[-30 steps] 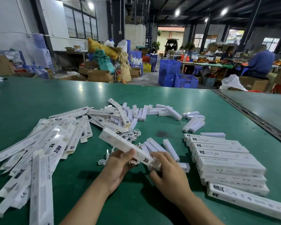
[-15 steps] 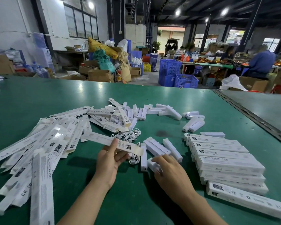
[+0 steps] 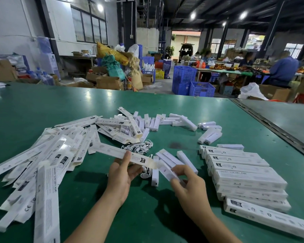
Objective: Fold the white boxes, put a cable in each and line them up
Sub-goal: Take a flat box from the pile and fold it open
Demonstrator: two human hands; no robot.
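My left hand (image 3: 123, 174) grips a long white box (image 3: 112, 151) near its right end, thumb on top, holding it slightly above the green table (image 3: 42, 109). My right hand (image 3: 188, 183) pinches a short white bar-shaped piece (image 3: 165, 170) whose far end meets the box's open flap. A tangle of white cables (image 3: 139, 146) lies just behind the box. Finished long boxes (image 3: 244, 174) lie side by side in a row at the right. A heap of flat unfolded boxes (image 3: 51, 155) covers the left.
Loose short white bars (image 3: 154, 121) are scattered across the middle and back of the table, more (image 3: 210, 135) at the right. A metal seam (image 3: 270, 127) divides this table from the neighbouring one. Beyond are blue crates (image 3: 191, 83), cartons and seated people.
My left hand lowered the box and turned it more level. My right hand picked a short white bar off the table and brought it up to the box's open end.
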